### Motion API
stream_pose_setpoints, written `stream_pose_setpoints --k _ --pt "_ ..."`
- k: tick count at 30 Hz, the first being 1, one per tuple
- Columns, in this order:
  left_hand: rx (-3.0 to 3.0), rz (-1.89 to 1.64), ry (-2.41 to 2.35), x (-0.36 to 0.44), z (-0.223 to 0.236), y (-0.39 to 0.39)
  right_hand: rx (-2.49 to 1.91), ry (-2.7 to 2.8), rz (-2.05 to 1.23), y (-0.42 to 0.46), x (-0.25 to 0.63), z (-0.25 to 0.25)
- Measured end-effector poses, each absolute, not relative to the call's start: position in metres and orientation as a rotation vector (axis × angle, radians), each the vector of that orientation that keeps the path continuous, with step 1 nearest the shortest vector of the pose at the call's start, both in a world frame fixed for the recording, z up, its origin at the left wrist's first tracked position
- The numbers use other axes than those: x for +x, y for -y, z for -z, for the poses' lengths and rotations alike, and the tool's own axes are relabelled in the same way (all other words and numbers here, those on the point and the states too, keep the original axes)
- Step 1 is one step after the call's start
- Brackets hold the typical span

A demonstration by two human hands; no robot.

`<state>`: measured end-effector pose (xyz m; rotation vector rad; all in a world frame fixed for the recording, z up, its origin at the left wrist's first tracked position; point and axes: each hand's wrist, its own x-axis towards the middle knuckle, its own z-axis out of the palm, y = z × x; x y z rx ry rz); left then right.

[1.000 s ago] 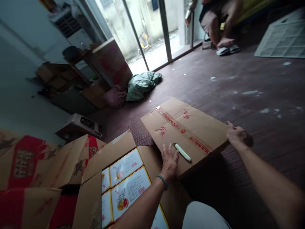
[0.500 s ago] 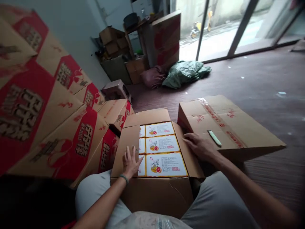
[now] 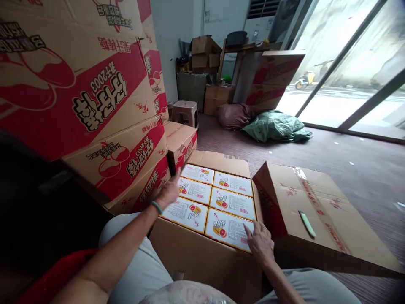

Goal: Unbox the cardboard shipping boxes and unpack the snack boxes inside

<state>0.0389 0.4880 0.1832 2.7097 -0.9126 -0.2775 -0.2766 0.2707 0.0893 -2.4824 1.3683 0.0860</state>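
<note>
Right hand (image 3: 262, 244) had moved to the near-right pack (image 3: 230, 229) in the carton (image 3: 205, 258), fingers half-curled, empty, left hand's (image 3: 168, 193) grip unclear; probably light and stiff, the pack seemed best held by its ends.

Bare left hand (image 3: 169, 192), bare right hand (image 3: 262, 244), uncovered forearms (image 3: 126, 245); a slim, rounded, dull grey-green bracelet (image 3: 157, 207) on the left wrist (image 3: 161, 201); pale grey trousers (image 3: 148, 261), loose, softly creased; a light, faintly mottled upper garment (image 3: 190, 293), rounded in front, its material unclear
</note>
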Motion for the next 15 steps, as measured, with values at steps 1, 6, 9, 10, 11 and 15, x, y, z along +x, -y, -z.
stream_pose_setpoints --k 1,6,9,10,11,15 --pt "2.742 0.303 0.837 0.060 -0.194 -0.500 -2.385 -1.460 -0.114 -0.265 -0.274 -0.085" --pt "2.887 0.406 0.514 0.123 -0.216 -0.547 -2.168 -1.623 -0.232 -0.246 -0.260 -0.068" --pt "3.010 0.365 0.238 0.137 -0.203 -0.567 -2.152 -1.669 -0.322 -0.245 -0.261 -0.060" --pt "3.031 0.373 0.165 0.143 -0.196 -0.573 -2.157 -1.669 -0.330 -0.246 -0.263 -0.058" --pt "3.043 0.394 0.111 0.149 -0.187 -0.579 -2.168 -1.664 -0.331 -0.247 -0.264 -0.056" --pt "3.031 0.520 0.020 0.176 -0.138 -0.594 -2.203 -1.661 -0.294 -0.247 -0.265 -0.050"
